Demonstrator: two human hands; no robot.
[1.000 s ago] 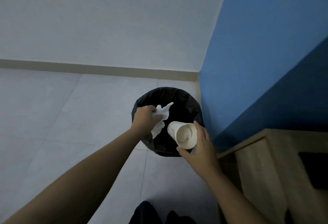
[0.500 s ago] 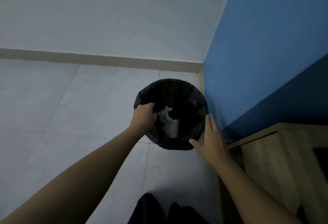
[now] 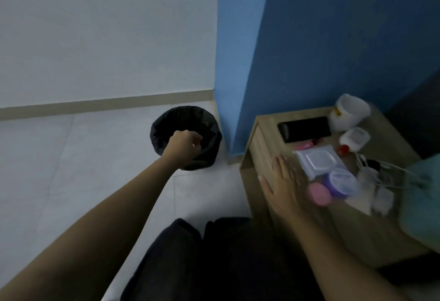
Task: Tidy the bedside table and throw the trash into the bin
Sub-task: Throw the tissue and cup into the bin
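A black bin (image 3: 212, 131) lined with a black bag stands on the floor by the blue wall corner. My left hand (image 3: 184, 144) is a closed fist over the bin's near rim; whether it grips the rim I cannot tell. My right hand (image 3: 283, 186) is open and flat above the left front part of the wooden bedside table (image 3: 262, 138), holding nothing. Just right of its fingers lie a wipes pack (image 3: 316, 160), a purple-lidded jar (image 3: 342, 181) and a pink round case (image 3: 319, 194).
Further back on the table lie a black phone (image 3: 304, 129), a white tub (image 3: 350, 115), a small white case (image 3: 354, 137) and small pink and red items. White chargers and cables (image 3: 378, 181) lie at the right, beside teal fabric (image 3: 421, 193). My dark-trousered legs are below.
The tissue and paper cup dropped into the bin. My right hand left the bin and moved right over the bedside table. The view swung right, bringing the tabletop into sight.
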